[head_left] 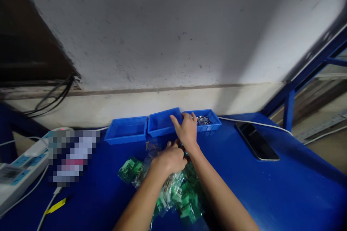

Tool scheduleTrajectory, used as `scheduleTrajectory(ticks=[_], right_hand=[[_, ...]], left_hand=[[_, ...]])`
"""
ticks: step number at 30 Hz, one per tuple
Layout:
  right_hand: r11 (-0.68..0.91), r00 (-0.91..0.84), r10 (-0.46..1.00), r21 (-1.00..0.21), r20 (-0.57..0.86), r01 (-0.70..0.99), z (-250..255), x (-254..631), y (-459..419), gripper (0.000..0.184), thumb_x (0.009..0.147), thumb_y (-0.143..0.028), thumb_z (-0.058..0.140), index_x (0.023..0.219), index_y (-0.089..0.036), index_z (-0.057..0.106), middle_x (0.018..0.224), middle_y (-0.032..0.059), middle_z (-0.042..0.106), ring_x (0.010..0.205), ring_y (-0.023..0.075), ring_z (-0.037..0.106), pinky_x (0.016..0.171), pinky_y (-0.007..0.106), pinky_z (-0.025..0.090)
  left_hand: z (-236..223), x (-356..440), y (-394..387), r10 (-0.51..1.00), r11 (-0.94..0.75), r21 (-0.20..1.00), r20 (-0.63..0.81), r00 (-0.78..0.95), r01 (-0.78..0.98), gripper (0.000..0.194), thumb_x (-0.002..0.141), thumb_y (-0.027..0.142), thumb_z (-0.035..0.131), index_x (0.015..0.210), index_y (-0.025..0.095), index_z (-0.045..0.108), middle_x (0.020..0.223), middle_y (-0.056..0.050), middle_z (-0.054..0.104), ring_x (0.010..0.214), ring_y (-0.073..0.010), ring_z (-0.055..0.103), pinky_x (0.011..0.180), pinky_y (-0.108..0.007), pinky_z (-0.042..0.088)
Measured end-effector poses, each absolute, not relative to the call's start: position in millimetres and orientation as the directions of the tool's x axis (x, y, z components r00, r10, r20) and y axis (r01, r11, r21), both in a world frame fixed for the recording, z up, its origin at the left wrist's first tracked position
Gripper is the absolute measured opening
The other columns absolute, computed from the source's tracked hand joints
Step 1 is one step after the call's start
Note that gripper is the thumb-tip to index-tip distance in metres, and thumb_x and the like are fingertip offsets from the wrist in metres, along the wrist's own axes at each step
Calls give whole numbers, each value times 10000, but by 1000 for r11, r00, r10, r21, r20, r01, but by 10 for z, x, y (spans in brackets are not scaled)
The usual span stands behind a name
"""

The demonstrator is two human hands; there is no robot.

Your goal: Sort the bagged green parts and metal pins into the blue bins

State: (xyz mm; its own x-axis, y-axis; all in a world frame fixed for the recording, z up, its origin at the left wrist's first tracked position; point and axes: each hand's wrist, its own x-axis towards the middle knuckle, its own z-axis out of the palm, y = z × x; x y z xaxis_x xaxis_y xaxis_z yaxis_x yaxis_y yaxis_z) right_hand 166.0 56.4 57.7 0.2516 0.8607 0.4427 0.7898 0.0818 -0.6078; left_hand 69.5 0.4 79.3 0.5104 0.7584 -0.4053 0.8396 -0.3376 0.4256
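My right hand [187, 130] is over the near left corner of a blue bin [210, 127] that holds many small metal pins or screws [202, 120]. Its thumb is spread away from the fingers, and I see nothing held in it. Just below, my left hand [170, 157] is curled above a pile of small clear plastic bags [173, 187] with green pieces and thin metal parts inside. What its fingers hold is hidden. Another small bag with green pieces [131, 169] lies to the left of the pile.
Two more blue bins, a middle one [159, 130] and a left one [126, 139], stand along the wall. A black phone [256, 140] lies at right. At left are a white power strip [20, 169], a pixelated phone-like object [73, 158] and white cables.
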Motion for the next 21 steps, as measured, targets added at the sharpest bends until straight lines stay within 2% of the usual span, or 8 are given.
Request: scheduleTrajectory(ticks=[3, 6, 8, 11, 13, 14, 17, 21], right_hand=[[86, 135, 902, -475, 411, 876, 527, 1626, 537, 473, 849, -507, 458, 963, -88, 644, 1025, 246, 630, 1224, 438, 353, 972, 566, 236], [76, 138, 888, -437, 438, 896, 549, 1722, 589, 450, 852, -475, 463, 1034, -107, 647, 1076, 221, 609, 1180, 398, 404, 969, 543, 258], [21, 203, 866, -439, 457, 898, 599, 1881, 644, 437, 849, -472, 464, 1067, -138, 644, 1076, 184, 602, 1116, 346, 460, 958, 501, 292], [-252, 459, 805, -483, 376, 839, 665, 2215, 696, 438, 828, -489, 486, 1068, -159, 645, 1095, 175, 576, 1089, 339, 474, 927, 492, 324], [-452, 638, 712, -504, 293, 736, 666, 2429, 699, 450, 811, -481, 510, 1106, -158, 614, 1152, 186, 535, 1119, 360, 451, 895, 498, 352], [-499, 676, 694, -511, 248, 700, 651, 2516, 693, 471, 801, -470, 526, 1141, -150, 585, 1171, 193, 521, 1122, 363, 454, 872, 489, 376], [-531, 708, 696, -577, 119, 620, 568, 2672, 673, 483, 767, -375, 569, 1181, -128, 533, 1177, 205, 527, 1087, 347, 507, 825, 449, 433], [-456, 688, 722, -696, 75, 555, 502, 2756, 688, 321, 685, -231, 599, 995, -155, 636, 958, 156, 639, 940, 295, 606, 779, 375, 464]], left_hand=[[857, 623, 10, 751, -337, 426, -415, 513, 840, 551, 834, 463, 351, 1303, 204, 478, 1461, -125, 319, 1318, -379, 290, 1020, -541, 300], [903, 524, 66, 800, -337, 427, -339, 495, 839, 601, 843, 562, 304, 1317, 227, 457, 1426, -128, 379, 1320, -378, 286, 1020, -568, 269], [898, 430, 145, 845, -265, 402, -341, 412, 877, 658, 831, 629, 276, 1347, 245, 418, 1457, -126, 330, 1340, -396, 233, 1009, -593, 256], [882, 273, 267, 838, -183, 371, -425, 342, 910, 699, 827, 640, 294, 1362, 202, 401, 1486, -143, 258, 1350, -368, 234, 1035, -524, 263], [910, 195, 303, 813, -195, 360, -461, 356, 912, 688, 833, 630, 295, 1345, 189, 426, 1471, -137, 298, 1348, -328, 263, 1056, -467, 259], [941, 173, 303, 802, -198, 361, -474, 362, 911, 680, 833, 634, 286, 1336, 201, 438, 1454, -124, 339, 1336, -314, 296, 1054, -451, 269], [1073, 175, 249, 777, -193, 369, -508, 371, 909, 645, 831, 650, 262, 1279, 251, 500, 1379, -80, 464, 1241, -297, 437, 1008, -428, 340], [1207, 229, 153, 790, -219, 380, -472, 392, 899, 593, 843, 624, 278, 1202, 253, 569, 1267, -72, 575, 1091, -280, 556, 926, -392, 414]])
